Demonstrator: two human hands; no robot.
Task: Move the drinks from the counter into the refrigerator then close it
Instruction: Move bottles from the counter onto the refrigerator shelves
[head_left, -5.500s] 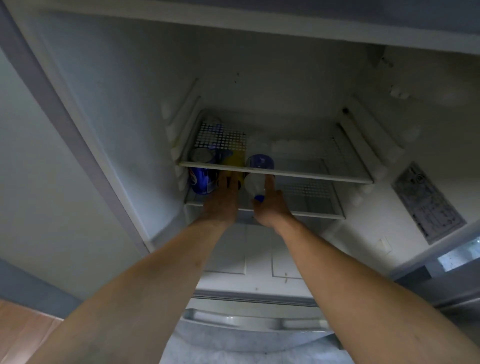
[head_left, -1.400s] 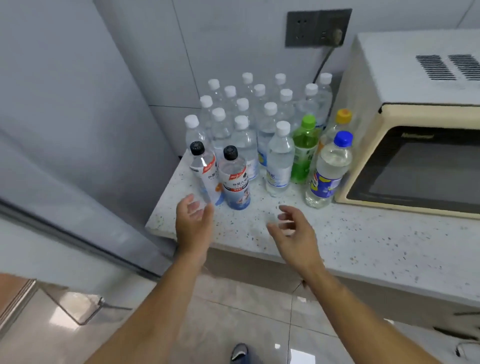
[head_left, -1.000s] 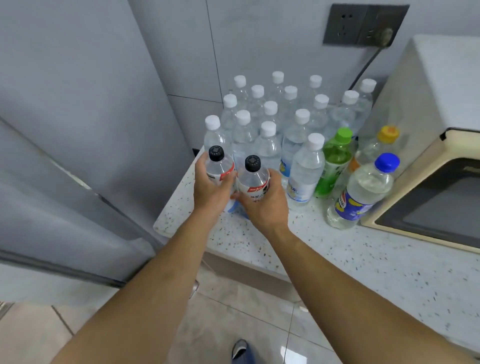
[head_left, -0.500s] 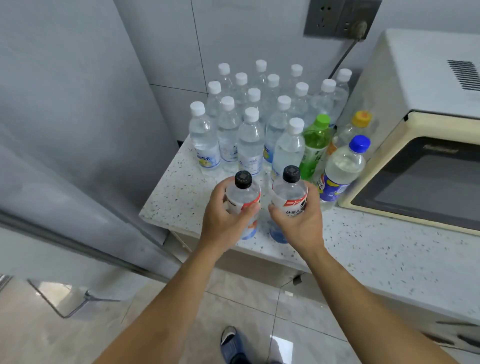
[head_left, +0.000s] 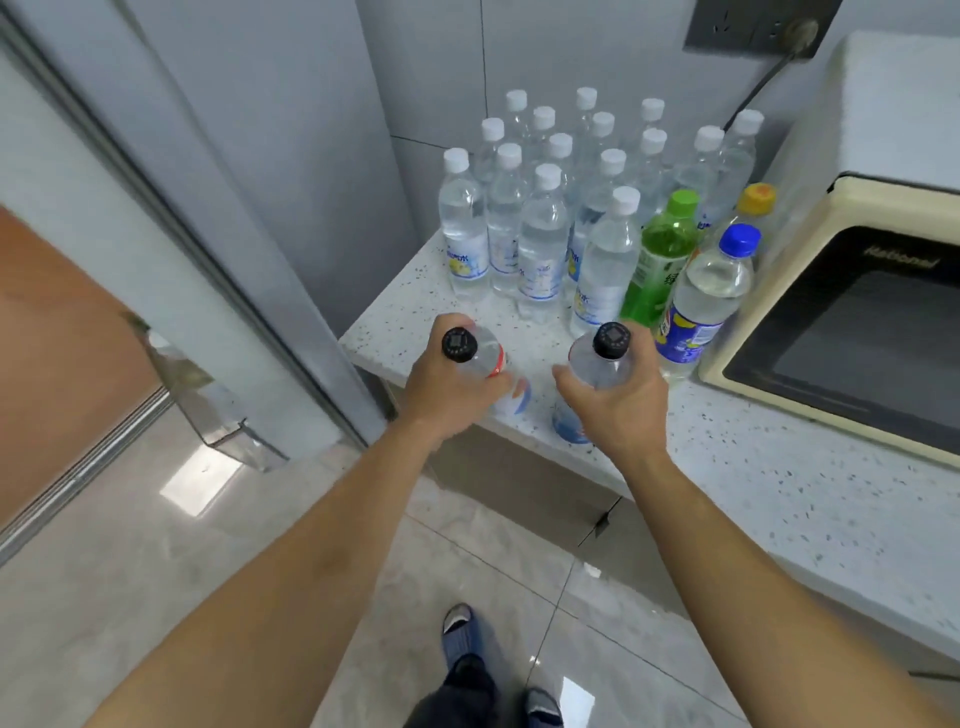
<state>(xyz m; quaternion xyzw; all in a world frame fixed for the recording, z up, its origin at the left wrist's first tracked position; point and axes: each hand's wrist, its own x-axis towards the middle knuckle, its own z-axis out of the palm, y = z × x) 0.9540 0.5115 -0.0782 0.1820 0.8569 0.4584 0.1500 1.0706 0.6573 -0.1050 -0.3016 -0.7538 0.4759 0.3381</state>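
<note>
My left hand (head_left: 447, 397) grips a clear black-capped bottle (head_left: 480, 358) with a red and blue label. My right hand (head_left: 621, 402) grips a second black-capped bottle (head_left: 597, 366). Both bottles are lifted above the front edge of the speckled white counter (head_left: 769, 478). Behind them stand several clear white-capped water bottles (head_left: 543, 244), a green bottle (head_left: 657, 260), an orange-capped bottle (head_left: 756, 200) and a blue-capped bottle (head_left: 704, 301). The grey refrigerator door (head_left: 171, 208) stands open at the left, with a clear door bin (head_left: 208, 405) at its lower edge.
A cream microwave (head_left: 852, 291) fills the counter's right side, plugged into a wall socket (head_left: 753, 26). Glossy tiled floor (head_left: 208, 545) lies below, with my feet (head_left: 467, 654) on it. A brown wooden surface (head_left: 57, 338) shows at far left.
Both hands have pulled the two black-capped bottles back from the group toward the counter's front edge and moved them apart. The view has swung left, showing more of the refrigerator door.
</note>
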